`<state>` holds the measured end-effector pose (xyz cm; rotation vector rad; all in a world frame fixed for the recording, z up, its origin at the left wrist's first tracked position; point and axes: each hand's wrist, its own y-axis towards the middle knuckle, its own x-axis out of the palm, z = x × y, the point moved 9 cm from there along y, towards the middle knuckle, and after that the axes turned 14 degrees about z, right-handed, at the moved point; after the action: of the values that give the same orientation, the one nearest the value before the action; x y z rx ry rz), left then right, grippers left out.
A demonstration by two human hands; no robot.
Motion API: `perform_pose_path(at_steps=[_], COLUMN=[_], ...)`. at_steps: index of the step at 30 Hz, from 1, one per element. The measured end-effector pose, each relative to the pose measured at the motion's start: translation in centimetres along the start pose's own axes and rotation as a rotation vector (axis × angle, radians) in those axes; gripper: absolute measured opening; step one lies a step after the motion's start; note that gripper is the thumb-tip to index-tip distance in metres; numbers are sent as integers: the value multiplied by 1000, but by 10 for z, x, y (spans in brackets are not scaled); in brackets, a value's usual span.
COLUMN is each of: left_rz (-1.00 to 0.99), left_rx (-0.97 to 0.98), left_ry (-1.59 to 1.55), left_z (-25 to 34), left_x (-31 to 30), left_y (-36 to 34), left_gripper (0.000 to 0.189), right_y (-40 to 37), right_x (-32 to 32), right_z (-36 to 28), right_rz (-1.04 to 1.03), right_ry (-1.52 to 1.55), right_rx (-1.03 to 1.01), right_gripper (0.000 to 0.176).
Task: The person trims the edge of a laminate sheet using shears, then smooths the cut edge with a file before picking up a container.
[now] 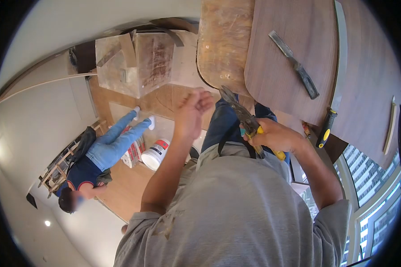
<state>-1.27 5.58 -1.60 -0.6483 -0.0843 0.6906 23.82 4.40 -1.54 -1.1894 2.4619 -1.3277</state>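
My right hand [275, 135] is wrapped round the yellow handles of a pair of tin snips [243, 113]. Their dark, worn jaws point up and away, towards the edge of the workboards. To the left of the jaws my left hand [194, 109] is raised with nothing in it, its fingers loosely bent and slightly apart. A chisel [294, 64] with a dark handle lies on a brown wood-grain board [272, 80] ahead of me. Beside it, a handsaw [329, 127] with a black and yellow handle extends past the board's edge.
A stained plywood board [223, 44] adjoins the wood-grain board. A thin wooden strip [390, 127] lies at far right, near the window [370, 178]. To the left are a dusty box [138, 62], a white bucket [155, 153], bags [131, 153] and a standing person [102, 155].
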Motion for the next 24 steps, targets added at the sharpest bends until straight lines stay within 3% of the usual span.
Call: perform_pose_path(at_steps=[2,9,12,14,17,24], left_rz=[-37,-27,48,76,25,13], left_rx=[-373,-425,-449,-450,-424,-532], left_ry=[-221,-359,-458,-417,-411,-457], left_z=[-19,-32,-40,-38,-40,-41], left_x=[26,30,30,33,31,31], left_y=[-25,-21,-23,-27,-20,-14], left_gripper=[27,21,20,17,16,15], right_y=[6,14,16,8,12,12], right_x=[4,0,3,5,-1,-3], right_z=[-1,-4,-9,-16,-20,-37], right_rz=[-44,-135,-113,-103,-101,-79], right_ry=[-60,-322,-64,175,5,34], right_rx=[4,116,80,208,210,216], right_gripper=[43,45,43,43,40,26])
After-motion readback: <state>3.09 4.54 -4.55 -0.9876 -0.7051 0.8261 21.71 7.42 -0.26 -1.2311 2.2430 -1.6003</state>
